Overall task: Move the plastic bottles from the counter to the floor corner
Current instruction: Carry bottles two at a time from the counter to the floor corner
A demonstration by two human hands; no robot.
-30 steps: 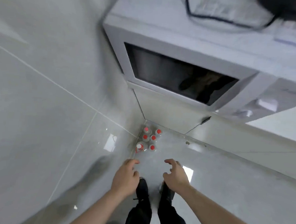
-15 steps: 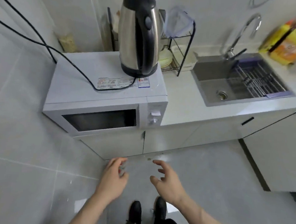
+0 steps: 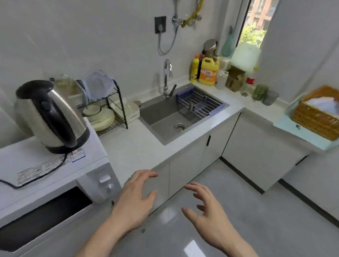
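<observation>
left hand: empty, fingers spread, near the microwave
right hand: empty, fingers loosely curled
surface: bare by the sink

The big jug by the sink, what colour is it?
Yellow jug with an orange label, seen in the head view.

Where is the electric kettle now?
The kettle stands at the left of the head view, on top of the microwave, beside the dish rack.

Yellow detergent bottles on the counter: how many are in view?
2: a slim yellow bottle and, touching its right side, a wider yellow jug, both behind the sink. Others may be hidden.
</observation>
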